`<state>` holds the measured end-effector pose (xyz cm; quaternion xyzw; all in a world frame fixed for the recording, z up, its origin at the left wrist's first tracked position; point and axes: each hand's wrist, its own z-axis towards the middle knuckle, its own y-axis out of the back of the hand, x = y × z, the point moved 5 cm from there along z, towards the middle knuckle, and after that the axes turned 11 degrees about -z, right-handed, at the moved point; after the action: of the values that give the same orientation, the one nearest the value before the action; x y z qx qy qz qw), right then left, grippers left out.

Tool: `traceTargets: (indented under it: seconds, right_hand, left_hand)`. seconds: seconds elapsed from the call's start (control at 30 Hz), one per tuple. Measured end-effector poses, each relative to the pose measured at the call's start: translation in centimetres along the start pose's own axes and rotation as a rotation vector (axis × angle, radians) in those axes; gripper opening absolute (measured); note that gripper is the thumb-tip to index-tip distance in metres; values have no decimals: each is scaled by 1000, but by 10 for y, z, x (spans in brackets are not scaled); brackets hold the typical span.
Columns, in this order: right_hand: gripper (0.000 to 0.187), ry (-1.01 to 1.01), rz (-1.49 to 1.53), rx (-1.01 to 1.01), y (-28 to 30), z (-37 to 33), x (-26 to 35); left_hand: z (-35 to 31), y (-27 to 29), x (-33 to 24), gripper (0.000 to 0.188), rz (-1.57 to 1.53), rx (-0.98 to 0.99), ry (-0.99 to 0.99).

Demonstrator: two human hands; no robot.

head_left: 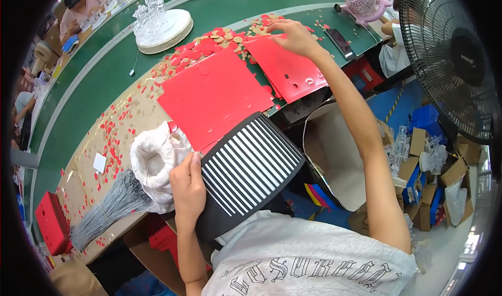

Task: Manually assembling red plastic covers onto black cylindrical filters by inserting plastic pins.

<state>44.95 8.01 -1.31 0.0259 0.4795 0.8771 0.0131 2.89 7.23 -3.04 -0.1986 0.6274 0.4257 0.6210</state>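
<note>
A black panel with rows of white stripes (pixel 256 165) lies tilted in front of my body. My left hand (pixel 188 191) is closed on its left edge, with the thumb uppermost. My right hand (pixel 295 37) reaches out over the far end of the right stack of red sheets (pixel 290 68), its fingers apart and nothing visible in them. A few holes show in those sheets. Nearer the middle, a larger stack of red sheets (pixel 209 94) partly reaches under the striped panel. Red and tan discs (pixel 204 47) are heaped behind both stacks.
Left of the panel are a white cloth bag (pixel 151 155), a bundle of grey wires (pixel 110 207) and a red stack (pixel 52 223). A phone (pixel 340 44), pink fan (pixel 363 2) and large black fan (pixel 460 55) stand right. A lined bin (pixel 334 155) is below the edge.
</note>
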Motion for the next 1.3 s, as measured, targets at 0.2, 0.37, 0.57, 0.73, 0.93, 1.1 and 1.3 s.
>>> traceTargets:
  seconds: [0.2, 0.37, 0.57, 0.73, 0.93, 1.1, 1.3]
  right_hand:
    - [21, -22, 311, 218, 33, -13, 112]
    - [29, 341, 593, 213, 81, -78, 237]
    - [29, 428, 474, 129, 76, -119, 276]
    - [25, 382, 422, 66, 72, -130, 278]
    - [28, 192, 603, 96, 69, -134, 272]
    - [19, 141, 648, 295, 62, -130, 273]
    - [21, 169, 683, 211, 61, -136, 275]
  left_hand:
    - [5, 2, 13, 31, 19, -37, 14]
    - [20, 1, 0, 29, 78, -75, 18]
    - [25, 2, -2, 29, 132, -129, -13]
    - [26, -1, -6, 29, 172, -169, -40]
    - [23, -3, -8, 28, 81, -207, -80]
    - [19, -8, 4, 29, -16, -202, -81]
    - [16, -6, 19, 31, -106, -185, -30]
